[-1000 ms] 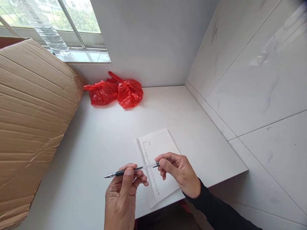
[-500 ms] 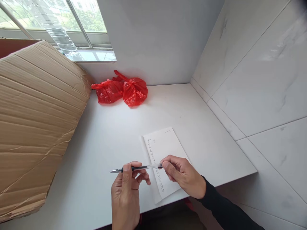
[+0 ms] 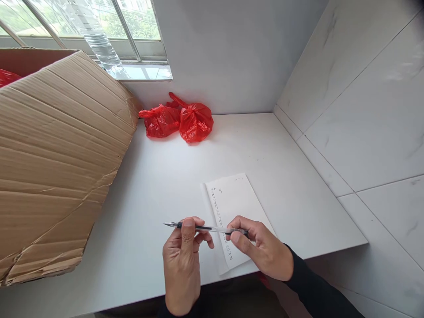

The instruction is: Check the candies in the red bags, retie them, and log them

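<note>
A clear pen with a black grip (image 3: 217, 229) lies level across both hands, its metal tip pointing left. My left hand (image 3: 183, 260) pinches it near the tip between thumb and forefinger. Around its rear end, where a black cap shows, the fingers of my right hand (image 3: 265, 247) are closed. Beneath the hands a white notepad (image 3: 236, 198) rests on the table, with a column of handwritten numbers down its left side. My right hand hides part of the page.
At the left stands a large cardboard box (image 3: 62, 154). Two tied red plastic bags (image 3: 196, 123) sit against the back wall on the white table (image 3: 159, 185). A clear bottle (image 3: 104, 46) leans by the window. Tiled wall (image 3: 371, 110) at right.
The view has shifted slightly, so the scene sits further right. My right hand now has its fingers further along the pen, with the black end showing beyond them.
</note>
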Demonstrator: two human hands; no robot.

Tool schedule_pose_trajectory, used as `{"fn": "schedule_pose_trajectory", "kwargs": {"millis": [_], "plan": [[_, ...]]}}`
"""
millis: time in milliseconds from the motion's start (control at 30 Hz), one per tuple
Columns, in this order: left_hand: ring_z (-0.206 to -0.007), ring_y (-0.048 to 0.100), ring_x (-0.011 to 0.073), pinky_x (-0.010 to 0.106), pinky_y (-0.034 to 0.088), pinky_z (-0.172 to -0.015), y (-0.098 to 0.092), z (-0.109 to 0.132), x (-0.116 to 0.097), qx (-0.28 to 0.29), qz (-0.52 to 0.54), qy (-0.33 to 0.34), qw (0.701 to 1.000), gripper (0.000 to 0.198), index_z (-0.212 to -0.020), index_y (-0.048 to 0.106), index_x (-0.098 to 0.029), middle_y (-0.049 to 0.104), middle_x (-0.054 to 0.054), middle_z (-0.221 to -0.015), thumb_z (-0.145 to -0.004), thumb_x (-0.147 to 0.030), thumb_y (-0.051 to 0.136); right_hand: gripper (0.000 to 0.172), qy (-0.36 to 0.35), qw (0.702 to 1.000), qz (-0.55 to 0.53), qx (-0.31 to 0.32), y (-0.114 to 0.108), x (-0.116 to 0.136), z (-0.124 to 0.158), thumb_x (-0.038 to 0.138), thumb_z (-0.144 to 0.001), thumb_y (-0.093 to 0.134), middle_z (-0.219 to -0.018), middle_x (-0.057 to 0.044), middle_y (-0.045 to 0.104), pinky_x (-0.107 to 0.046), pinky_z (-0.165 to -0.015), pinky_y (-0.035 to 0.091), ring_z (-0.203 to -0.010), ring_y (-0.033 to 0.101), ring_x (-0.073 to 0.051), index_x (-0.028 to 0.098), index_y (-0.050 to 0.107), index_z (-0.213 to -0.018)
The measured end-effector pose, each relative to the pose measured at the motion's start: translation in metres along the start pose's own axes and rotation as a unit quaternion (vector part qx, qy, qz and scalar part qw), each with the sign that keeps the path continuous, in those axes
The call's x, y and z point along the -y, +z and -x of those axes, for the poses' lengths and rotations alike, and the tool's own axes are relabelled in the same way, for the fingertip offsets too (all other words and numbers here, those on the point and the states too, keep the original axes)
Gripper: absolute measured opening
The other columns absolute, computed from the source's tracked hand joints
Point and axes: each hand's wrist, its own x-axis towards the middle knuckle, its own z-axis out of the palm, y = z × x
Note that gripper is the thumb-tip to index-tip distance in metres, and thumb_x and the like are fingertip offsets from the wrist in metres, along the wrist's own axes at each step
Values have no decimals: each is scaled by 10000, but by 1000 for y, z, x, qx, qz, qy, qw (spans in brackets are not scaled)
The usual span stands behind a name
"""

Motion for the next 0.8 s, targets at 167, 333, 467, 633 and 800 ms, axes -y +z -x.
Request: {"fn": "schedule_pose_trajectory", "kwargs": {"millis": [167, 333, 467, 633, 800], "plan": [[-579, 566, 120, 270, 511, -491, -2, -2, -2, -5, 15, 0, 1000, 321, -739, 689, -186, 591, 10, -851, -870, -477, 664, 398, -11, 999, 39, 17, 0, 7, -3, 566, -986, 492, -723, 18, 477, -267, -581, 308, -642, 377, -118, 199, 643, -1017], [-578, 577, 120, 270, 517, -497, -2, 1, -1, -5, 26, -6, 1000, 340, -763, 677, -191, 574, 1, -841, -897, -498, 619, 403, -17, 999, 19, 30, 1, 2, -6, 554, -989, 498, -648, 47, 394, -261, -537, 262, -571, 300, -97, 189, 669, -981], [-554, 579, 118, 269, 515, -501, 1, 3, -1, 25, 34, -15, 999, 331, -771, 668, -197, 567, -8, -792, -921, -481, 588, 450, -25, 999, 1, 22, 2, 1, -5, 545, -1011, 460, -625, 51, 355, -258, -511, 241, -543, 285, -86, 174, 687, -895], [-557, 583, 126, 272, 516, -505, 5, 1, -2, 49, 40, -5, 998, 324, -784, 660, -200, 562, -9, -742, -945, -461, 556, 502, -25, 999, -36, -1, 6, 0, -6, 547, -1016, 449, -586, 47, 385, -254, -508, 262, -521, 314, -80, 159, 681, -796], [-558, 569, 123, 267, 502, -470, 3, -5, -6, 63, 60, 14, 996, 324, -772, 656, -181, 564, -2, -753, -922, -463, 599, 499, -29, 994, -101, 12, 12, -2, -10, 542, -1014, 459, -563, 53, 377, -255, -500, 263, -505, 301, -79, 153, 662, -776]]}}
